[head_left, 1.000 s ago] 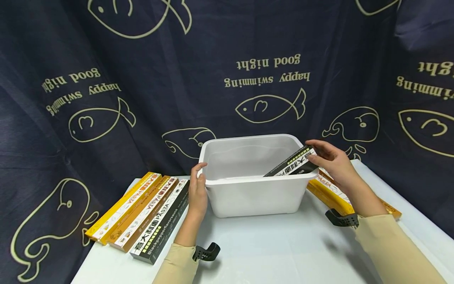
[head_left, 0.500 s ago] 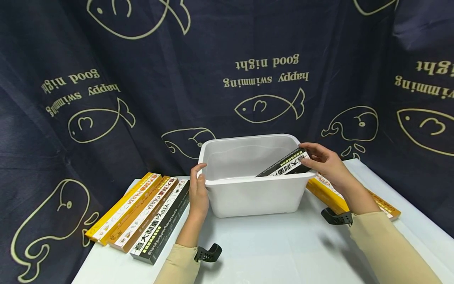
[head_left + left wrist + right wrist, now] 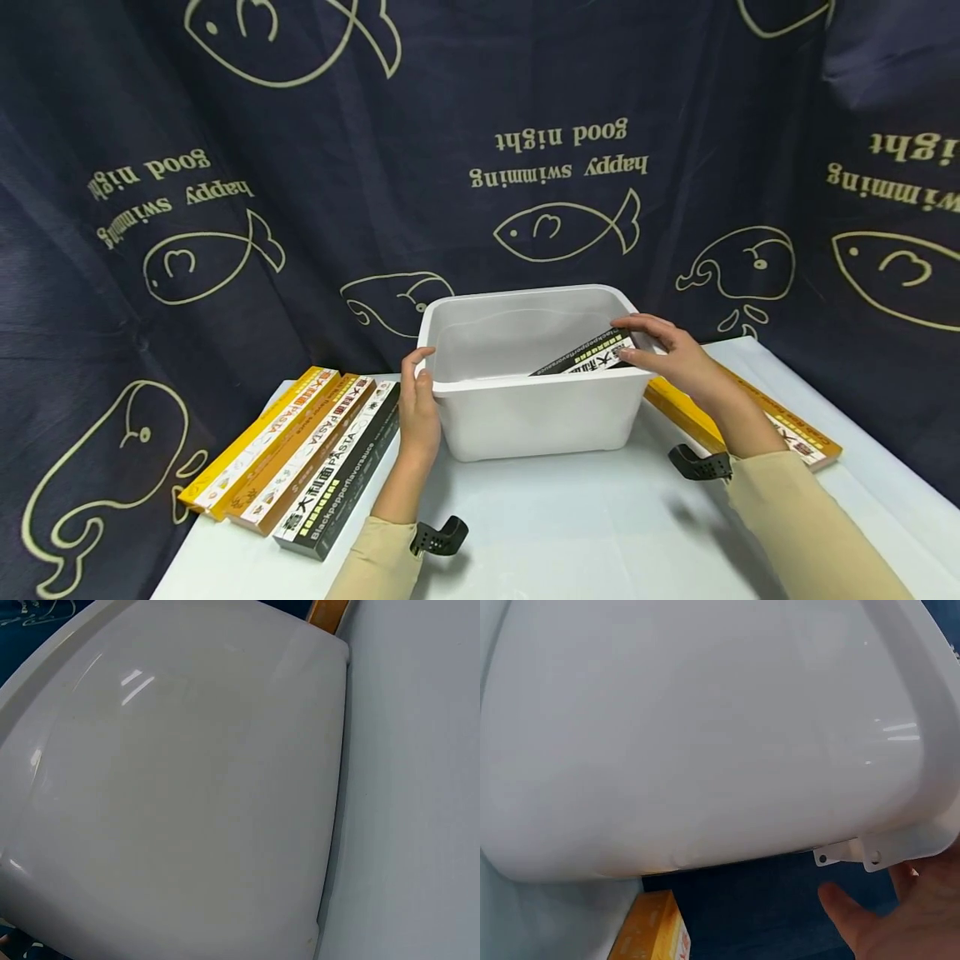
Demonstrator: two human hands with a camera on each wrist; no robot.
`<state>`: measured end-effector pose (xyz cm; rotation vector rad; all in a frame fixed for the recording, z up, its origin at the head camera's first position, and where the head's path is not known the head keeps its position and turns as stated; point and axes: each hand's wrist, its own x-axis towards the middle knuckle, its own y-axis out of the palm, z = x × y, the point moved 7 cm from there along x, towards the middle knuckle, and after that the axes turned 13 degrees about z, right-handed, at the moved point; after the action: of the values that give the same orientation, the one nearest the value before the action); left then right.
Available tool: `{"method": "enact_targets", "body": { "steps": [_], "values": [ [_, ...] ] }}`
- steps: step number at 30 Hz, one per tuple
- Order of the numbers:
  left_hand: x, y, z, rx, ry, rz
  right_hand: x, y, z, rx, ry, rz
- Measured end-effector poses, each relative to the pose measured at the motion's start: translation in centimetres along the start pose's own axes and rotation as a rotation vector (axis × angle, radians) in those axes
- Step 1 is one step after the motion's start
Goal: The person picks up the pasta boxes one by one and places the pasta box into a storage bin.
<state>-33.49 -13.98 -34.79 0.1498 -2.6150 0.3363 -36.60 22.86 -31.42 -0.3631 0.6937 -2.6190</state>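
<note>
A white plastic bin (image 3: 536, 421) stands on the table. My left hand (image 3: 422, 417) grips its left rim, fingers hooked over the edge and thumb near the front corner. Inside the bin, a black and white pasta box (image 3: 588, 357) leans at a slant, its lower end hidden behind the front wall. My right hand (image 3: 678, 358) reaches over the right rim and holds the box's upper end between thumb and fingers. The bin's outer wall fills most of both wrist views; in the right wrist view part of my right hand shows at the lower right corner.
On the left lie a yellow pasta box (image 3: 262, 437), a brown pasta box (image 3: 303, 450) and another black one (image 3: 345, 479), side by side. Right of the bin, partly under my forearm, lie a yellow box (image 3: 678, 408) and a brown box (image 3: 787, 421). A dark patterned curtain (image 3: 420, 167) hangs behind.
My right hand has moved left and slightly down, carrying the black pasta box deeper into the bin. My left hand stays at the left rim.
</note>
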Motion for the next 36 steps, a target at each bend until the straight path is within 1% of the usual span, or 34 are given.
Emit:
{"method": "enact_targets", "body": {
  "steps": [3, 10, 17, 25, 30, 36],
  "values": [
    [-0.1, -0.1, 0.0, 0.007, -0.004, -0.005, 0.1, 0.1, -0.1, 0.005, -0.019, -0.01],
    [-0.1, 0.0, 0.2, 0.022, -0.004, -0.01, 0.2, -0.1, -0.5, 0.041, 0.005, -0.041],
    [-0.1, 0.0, -0.1, 0.017, 0.009, -0.011, 0.3, -0.3, -0.7, 0.068, -0.016, -0.077],
    [-0.1, 0.1, -0.1, 0.025, 0.014, -0.003, 0.0, -0.3, -0.5, 0.045, -0.053, -0.16],
    [-0.1, -0.2, -0.1, 0.02, 0.022, -0.016, -0.1, -0.2, -0.2, 0.033, -0.082, -0.201],
    [0.0, -0.1, -0.1, 0.023, 0.054, -0.018, -1.1, -0.6, -0.1, -0.013, -0.088, -0.269]
  ]
}}
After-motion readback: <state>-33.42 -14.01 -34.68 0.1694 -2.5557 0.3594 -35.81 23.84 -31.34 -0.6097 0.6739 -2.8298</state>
